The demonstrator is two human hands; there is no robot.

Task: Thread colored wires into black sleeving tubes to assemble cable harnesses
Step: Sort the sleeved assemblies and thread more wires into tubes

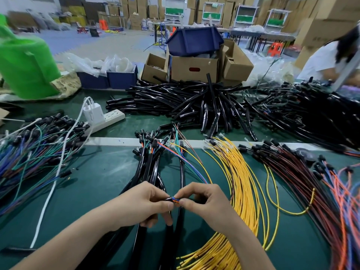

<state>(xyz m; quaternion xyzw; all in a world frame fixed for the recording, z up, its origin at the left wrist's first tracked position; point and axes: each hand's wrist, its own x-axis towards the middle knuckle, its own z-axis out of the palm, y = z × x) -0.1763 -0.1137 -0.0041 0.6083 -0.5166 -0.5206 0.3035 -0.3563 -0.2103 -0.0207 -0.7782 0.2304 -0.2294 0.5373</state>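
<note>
- The left hand (144, 203) is curled round a glossy black sleeving tube (168, 199), with thumb and forefinger pinching the tube's open end just above the table.
- The right hand (204, 201) faces it, fingers bent, pinching a small cluster of blue and orange wires (175, 199) right at the tube's mouth; the two hands' fingertips almost touch.
- From the right hand those thin wires arc away across the mat, toward small black caps near the pale strip that crosses the table.
- Under and beyond the left hand lies a bundle of finished black sleeved harnesses (150, 168), with coloured wires fanning out of their far ends.
- Just right of the hands, a thick sheaf of yellow wires (241, 184) curves along the dark green table mat (97, 182).
- Farther right is a spread of dark red and orange wires with black end caps (292, 172).
- At the left edge sits a loose heap of blue and green capped wires (35, 149), with a white cable (56, 172) crossing it.
- A white power strip (109, 117) carries a white charger (92, 112).
- Behind lies a big pile of cut black tubes (194, 102), in front of a brown cardboard box (192, 69) with a dark blue plastic bin (194, 41) on top.
- A second person in a white top (327, 59) is at the far right.
</note>
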